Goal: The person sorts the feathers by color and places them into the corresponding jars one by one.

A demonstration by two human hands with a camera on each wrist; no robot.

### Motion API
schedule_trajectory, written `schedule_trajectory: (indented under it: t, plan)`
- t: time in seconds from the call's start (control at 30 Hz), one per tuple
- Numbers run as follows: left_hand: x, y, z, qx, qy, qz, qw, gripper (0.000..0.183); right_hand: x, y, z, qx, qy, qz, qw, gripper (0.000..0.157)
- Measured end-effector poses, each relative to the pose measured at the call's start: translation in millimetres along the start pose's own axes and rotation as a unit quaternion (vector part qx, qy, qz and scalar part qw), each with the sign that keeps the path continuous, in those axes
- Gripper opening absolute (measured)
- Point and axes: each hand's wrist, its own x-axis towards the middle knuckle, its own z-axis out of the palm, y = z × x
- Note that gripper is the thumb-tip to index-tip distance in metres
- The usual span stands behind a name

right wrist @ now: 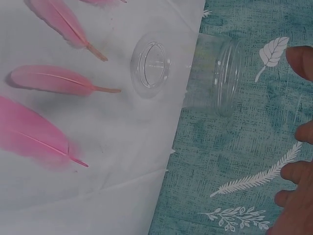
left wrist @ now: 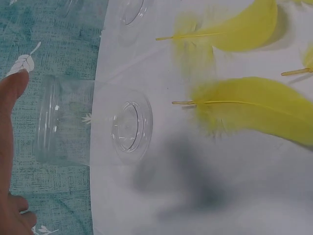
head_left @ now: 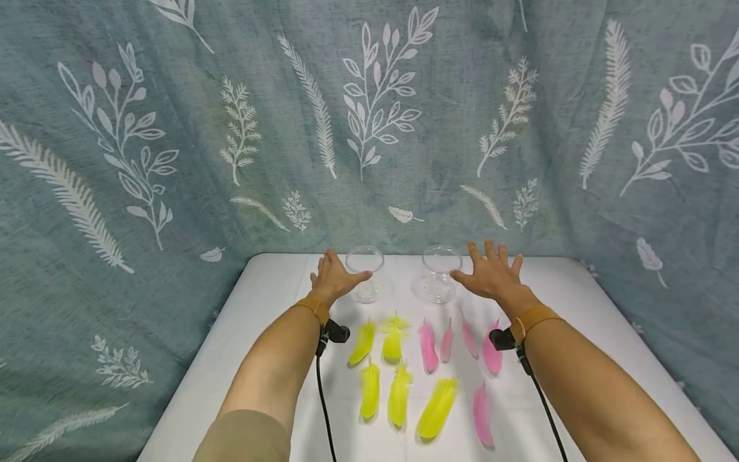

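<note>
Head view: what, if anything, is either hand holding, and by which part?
Nothing is held: the left hand is beside the left jar, the right hand beside the right jar, gripping neither.

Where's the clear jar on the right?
In the head view, the jar stands near the table's far edge, left of the right hand, beyond pink feathers.

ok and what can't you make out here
Left wrist view: most of the left hand, cut off by the left edge.
Right wrist view: part of the right hand, cut off by the right edge.
Head view: part of a pink feather, hidden by the right wrist camera.
Head view: the white table's near side, cut off by the bottom edge.
</note>
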Motion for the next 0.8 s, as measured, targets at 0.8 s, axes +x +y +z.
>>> schedule_trajectory:
  t: [0.8]
  plan:
    - [27.4, 5.8, 39.4, -0.094, 0.059, -0.031, 0.9934, 0.119, -3, 9, -5.0, 0.005, 0.012, 0.005, 1.000, 0.096]
